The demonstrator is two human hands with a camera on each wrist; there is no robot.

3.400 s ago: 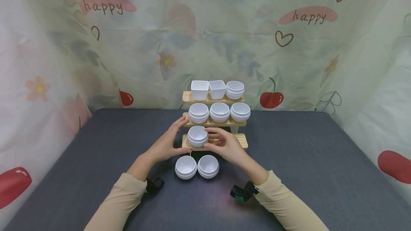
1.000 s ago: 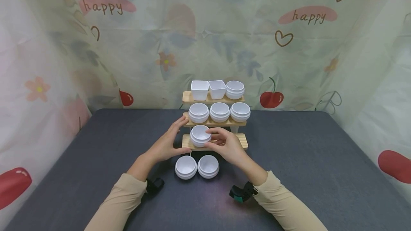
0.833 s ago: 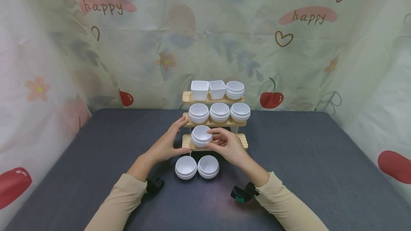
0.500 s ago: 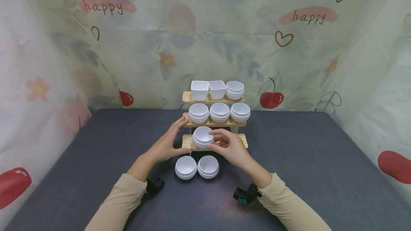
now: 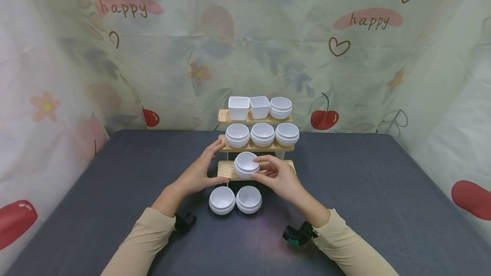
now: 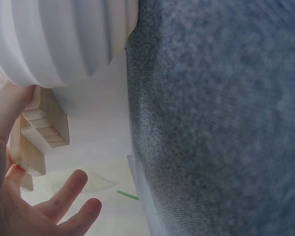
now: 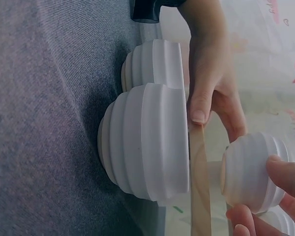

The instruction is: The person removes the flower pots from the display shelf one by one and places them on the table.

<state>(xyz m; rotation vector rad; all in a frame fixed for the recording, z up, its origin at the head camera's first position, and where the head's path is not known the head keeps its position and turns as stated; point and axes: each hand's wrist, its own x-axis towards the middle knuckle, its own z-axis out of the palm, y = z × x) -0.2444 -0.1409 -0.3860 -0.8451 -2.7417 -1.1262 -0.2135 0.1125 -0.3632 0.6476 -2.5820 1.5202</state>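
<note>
My right hand (image 5: 279, 178) pinches a white round ribbed bowl (image 5: 245, 163) between thumb and fingers, over the lowest board (image 5: 226, 169) of a three-tier wooden stand. In the right wrist view a narrow gap shows between this bowl (image 7: 246, 172) and the board (image 7: 200, 182). My left hand (image 5: 197, 169) is at the stand's left end, its thumb touching the lowest board and its fingertips by the middle board (image 5: 264, 148). Other fingers of the left hand (image 6: 34, 214) stretch out straight in the left wrist view. Two more round bowls, left (image 5: 222, 199) and right (image 5: 249, 199), stand before the stand.
On the middle board sit three round bowls, one of them the centre bowl (image 5: 262, 134). The top board (image 5: 224, 116) carries two square cups, including the left cup (image 5: 238, 107), and a round bowl (image 5: 281, 107). A dark cloth (image 5: 364, 191) covers the table; a printed curtain (image 5: 268, 63) hangs behind.
My right hand has carried the pinched bowl rightward along the lowest board, from its left end toward the middle. The left hand and the other bowls have stayed in place.
</note>
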